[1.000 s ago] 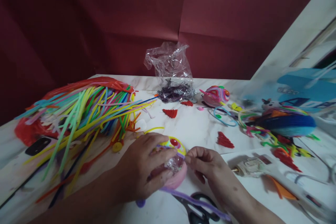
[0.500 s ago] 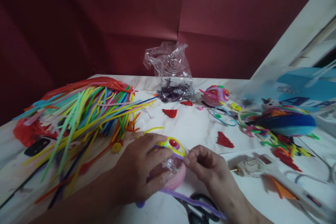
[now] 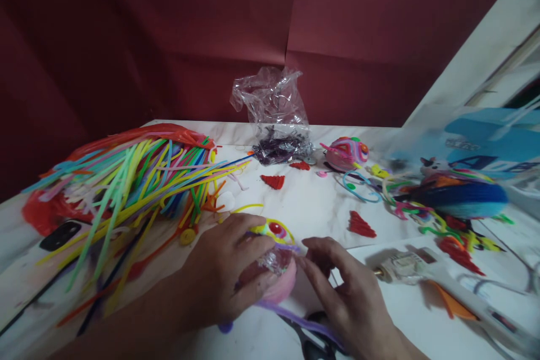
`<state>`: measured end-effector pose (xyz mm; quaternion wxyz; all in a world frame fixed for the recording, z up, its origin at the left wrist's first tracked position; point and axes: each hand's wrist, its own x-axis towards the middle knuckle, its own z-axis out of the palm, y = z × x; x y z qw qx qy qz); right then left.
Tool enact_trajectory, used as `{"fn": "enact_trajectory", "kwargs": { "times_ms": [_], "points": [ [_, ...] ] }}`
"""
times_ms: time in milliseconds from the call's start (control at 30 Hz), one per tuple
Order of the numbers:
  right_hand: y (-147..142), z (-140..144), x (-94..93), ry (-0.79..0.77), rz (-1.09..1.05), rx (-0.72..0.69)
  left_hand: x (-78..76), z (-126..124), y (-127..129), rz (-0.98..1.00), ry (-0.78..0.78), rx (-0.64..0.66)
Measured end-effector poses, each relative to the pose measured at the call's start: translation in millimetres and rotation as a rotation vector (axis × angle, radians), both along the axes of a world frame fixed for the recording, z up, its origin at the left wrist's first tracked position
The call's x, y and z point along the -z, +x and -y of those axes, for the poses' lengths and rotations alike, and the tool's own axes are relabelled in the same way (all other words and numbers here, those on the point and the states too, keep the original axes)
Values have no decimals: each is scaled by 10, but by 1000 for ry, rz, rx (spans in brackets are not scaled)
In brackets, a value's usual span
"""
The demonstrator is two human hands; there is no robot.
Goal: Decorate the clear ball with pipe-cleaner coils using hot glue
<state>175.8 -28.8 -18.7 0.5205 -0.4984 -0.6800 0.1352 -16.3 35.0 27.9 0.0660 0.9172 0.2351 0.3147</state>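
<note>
In the head view my left hand (image 3: 228, 270) is wrapped over a pink ball (image 3: 282, 287), its fingers across the top and near side. Yellow and purple pipe cleaners are coiled round a red centre (image 3: 276, 229) on the ball's upper part, with a shiny clear patch below. At the ball's right side is my right hand (image 3: 337, 281), its thumb and forefinger parted close to the purple edge. A long purple pipe cleaner (image 3: 304, 323) trails from under the ball, passing over black-handled scissors (image 3: 316, 343) and partly behind the right hand.
A heap of coloured pipe cleaners (image 3: 139, 174) covers the left side, beside a phone (image 3: 63, 236). A glue gun (image 3: 442, 281) lies at right. Behind are a clear plastic bag (image 3: 278, 118), another decorated ball (image 3: 346, 153), red coiled pieces (image 3: 360, 224) and a blue ball (image 3: 464, 194).
My right thumb and forefinger have moved apart from their pinch. The ball has tilted and shifted slightly left in my left hand.
</note>
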Motion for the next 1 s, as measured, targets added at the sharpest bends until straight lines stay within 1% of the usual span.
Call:
{"fn": "enact_trajectory", "kwargs": {
  "times_ms": [67, 300, 500, 667, 767, 867, 1000],
  "points": [
    [1, -9, -20, 18, 7, -1, -2, 0, 1, -3, 16, 3],
    [-30, -46, -80, 5, 12, -93, 19, 1, -3, 10, -3, 10],
    [-62, -32, -43, -23, -32, -100, 6, 11, -5, -54, 28, 6],
    [-87, 2, -59, -90, -75, -94, -23, 26, -6, -10, 3, 43],
    [-86, 15, -102, -176, -116, -81, -42, 31, -8, -14, 8, 24],
    [-69, 4, -138, -325, -187, -63, -54, 28, -17, -44, 6, 40],
    [-41, -49, -159, -525, -300, -90, -47, 9, -27, -63, -1, 79]
  ]
}}
